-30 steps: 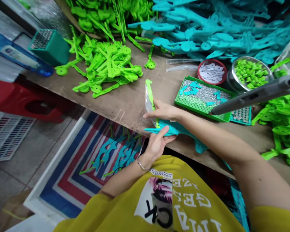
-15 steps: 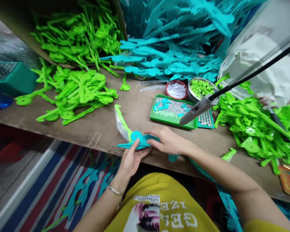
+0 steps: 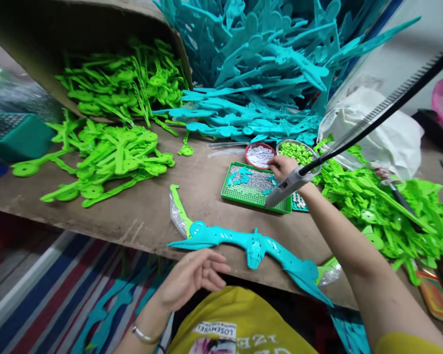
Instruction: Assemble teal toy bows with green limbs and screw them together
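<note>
A long teal plastic bow-shaped piece (image 3: 251, 245) lies along the near edge of the wooden bench (image 3: 147, 216), with a green limb in clear wrap (image 3: 178, 210) at its left end. My left hand (image 3: 194, 275) hovers just below that end, palm up, fingers loosely curled, holding nothing. My right hand (image 3: 282, 167) reaches across to the green tray (image 3: 251, 195) of small silver parts and teal bits, fingers bent down over its far right corner; what they pinch is hidden.
A grey powered driver (image 3: 290, 187) hangs on a black cable over the tray. Behind it stand a red bowl (image 3: 259, 154) and a metal bowl (image 3: 299, 150). Green parts (image 3: 110, 157) are piled left and right, teal parts (image 3: 258, 83) behind. A teal box (image 3: 11, 135) sits far left.
Both hands have let go of the teal piece, which now lies on the bench. My right hand moved up to the tray; my left dropped below the bench edge. The view tilted up.
</note>
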The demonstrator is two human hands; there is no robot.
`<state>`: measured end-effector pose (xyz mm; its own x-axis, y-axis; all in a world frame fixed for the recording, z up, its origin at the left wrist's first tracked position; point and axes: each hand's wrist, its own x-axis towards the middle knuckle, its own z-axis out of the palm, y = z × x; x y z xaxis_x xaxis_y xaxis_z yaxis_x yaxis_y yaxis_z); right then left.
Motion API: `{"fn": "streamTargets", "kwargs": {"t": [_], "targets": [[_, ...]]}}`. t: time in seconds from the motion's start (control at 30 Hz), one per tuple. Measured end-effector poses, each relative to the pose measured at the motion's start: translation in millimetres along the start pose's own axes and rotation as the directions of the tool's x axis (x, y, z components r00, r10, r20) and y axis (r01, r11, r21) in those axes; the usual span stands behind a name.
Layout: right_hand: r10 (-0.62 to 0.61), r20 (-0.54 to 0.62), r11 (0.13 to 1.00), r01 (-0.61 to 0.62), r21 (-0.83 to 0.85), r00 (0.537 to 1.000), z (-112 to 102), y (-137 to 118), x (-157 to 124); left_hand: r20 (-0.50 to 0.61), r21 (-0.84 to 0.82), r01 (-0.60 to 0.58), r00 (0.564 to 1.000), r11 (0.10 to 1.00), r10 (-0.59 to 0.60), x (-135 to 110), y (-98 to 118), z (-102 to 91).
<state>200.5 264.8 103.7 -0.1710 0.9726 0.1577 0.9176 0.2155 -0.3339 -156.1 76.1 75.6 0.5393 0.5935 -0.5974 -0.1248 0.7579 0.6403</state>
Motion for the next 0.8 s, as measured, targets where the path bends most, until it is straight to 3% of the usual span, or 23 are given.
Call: {"fn": "streamTargets", "kwargs": {"t": [0.07, 0.1, 0.17, 0.2, 0.23, 0.27, 0.33, 0.5, 0.63, 0.7, 0.8], "targets": [[-0.021, 0.053, 0.996, 0.025, -0.083, 0.998, 15.7, -10.9, 28.3, 0.032, 0.313, -0.27, 0.961, 0.91, 0.274, 10.9, -0.6, 16.6], [-0.025, 0.08, 0.994, 0.033, -0.105, 0.996, 22.1, -14.8, 39.9, 0.09, 0.497, -0.405, 0.904, 0.767, 0.419, 18.2, -0.6, 23.6], [-0.02, 0.13, 0.991, 0.037, -0.129, 0.991, 31.8, -17.6, 57.1, 0.278, 0.779, -0.528, 0.773, 0.337, 0.57, 33.8, -0.9, 32.7], [-0.014, 0.156, 0.989, 0.037, -0.146, 0.988, 35.1, -16.6, 63.1, 0.357, 0.847, -0.516, 0.73, 0.127, 0.582, 41.1, -1.7, 34.6], [-0.006, 0.182, 0.986, 0.037, -0.165, 0.983, 37.7, -14.5, 67.9, 0.406, 0.881, -0.473, 0.714, -0.035, 0.571, 47.5, -2.9, 35.1], [0.0, 0.206, 0.982, 0.039, -0.183, 0.979, 39.6, -11.9, 71.8, 0.423, 0.897, -0.418, 0.712, -0.146, 0.561, 52.8, -4.6, 34.6], [0.007, 0.238, 0.976, 0.045, -0.211, 0.971, 42.0, -6.3, 78.1, 0.422, 0.906, -0.328, 0.716, -0.266, 0.555, 60.0, -8.3, 31.8], [0.017, 0.269, 0.971, 0.048, -0.233, 0.963, 42.5, -0.9, 87.3, 0.396, 0.911, -0.219, 0.698, -0.349, 0.597, 63.6, -12.3, 22.4], [0.034, 0.24, 0.979, 0.016, -0.202, 0.97, 35.5, -8.5, 79.7, 0.352, 0.931, -0.194, 0.709, -0.31, 0.612, 56.9, -5.8, 15.4], [0.058, 0.198, 0.984, -0.022, -0.178, 0.978, 29.0, -14.6, 70.8, 0.344, 0.938, -0.238, 0.714, -0.25, 0.61, 51.4, -0.5, 17.0], [0.093, 0.018, 0.995, -0.092, -0.043, 0.996, 16.2, -17.1, 54.4, 0.403, 0.903, -0.406, 0.692, -0.139, 0.599, 47.4, 6.9, 30.1]]}}
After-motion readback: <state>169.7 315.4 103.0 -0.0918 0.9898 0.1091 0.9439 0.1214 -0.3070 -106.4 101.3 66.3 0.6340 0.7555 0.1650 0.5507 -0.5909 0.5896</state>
